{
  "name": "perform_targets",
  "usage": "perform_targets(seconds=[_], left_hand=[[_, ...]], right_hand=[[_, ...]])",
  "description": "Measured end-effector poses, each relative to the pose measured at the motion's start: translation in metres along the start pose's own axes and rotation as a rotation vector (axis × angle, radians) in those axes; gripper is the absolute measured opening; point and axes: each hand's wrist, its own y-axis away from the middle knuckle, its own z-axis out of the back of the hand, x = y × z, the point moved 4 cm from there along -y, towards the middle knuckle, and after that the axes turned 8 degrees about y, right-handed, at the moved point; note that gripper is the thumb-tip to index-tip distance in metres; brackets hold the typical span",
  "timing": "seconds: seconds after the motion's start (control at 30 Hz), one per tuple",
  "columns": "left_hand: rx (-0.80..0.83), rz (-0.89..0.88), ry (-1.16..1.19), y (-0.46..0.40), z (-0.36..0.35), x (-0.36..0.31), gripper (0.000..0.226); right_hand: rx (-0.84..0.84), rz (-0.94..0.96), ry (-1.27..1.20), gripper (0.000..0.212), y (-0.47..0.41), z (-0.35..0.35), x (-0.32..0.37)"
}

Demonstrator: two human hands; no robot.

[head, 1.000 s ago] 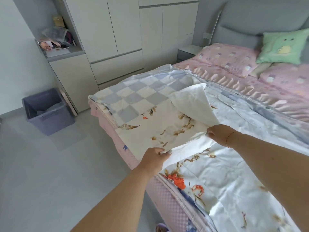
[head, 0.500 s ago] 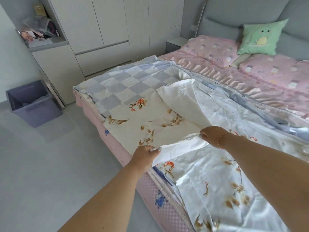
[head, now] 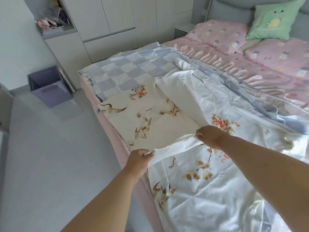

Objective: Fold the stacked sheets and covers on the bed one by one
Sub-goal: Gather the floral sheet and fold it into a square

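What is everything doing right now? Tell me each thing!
Left hand: pinches the crane-print sheet's edge.
Right hand: grips the same edge.
Crane-print sheet: partly folded back, edge lifted.
Checkered cover: lying flat underneath.
Green cushion: propped upright.
Purple bin: open, on the floor.

Both hands — left hand (head: 139, 160), right hand (head: 209, 135) — pinch the floral sheet (head: 150, 118) edge.

No legible text, labels, brands or numbers anywhere. Sheet (head: 209, 190) prints are birds and flowers only; green pillow (head: 274, 19) carries a cartoon figure, no words. Shelf (head: 53, 30) clutter too blurred to read.
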Motion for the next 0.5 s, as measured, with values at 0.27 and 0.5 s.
perform_targets(seconds=[0.27,0.5], left_hand=[[-0.010,0.042,-0.041,0.060,-0.059,0.019,0.019],[0.023,0.071,-0.137,0.110,-0.095,0.040,0.021]], right_hand=[[0.042,0.074,0.040,0.037,0.054,-0.044,-0.020],[0.067,0.107,0.033,0.035,0.098,-0.073,-0.025]])
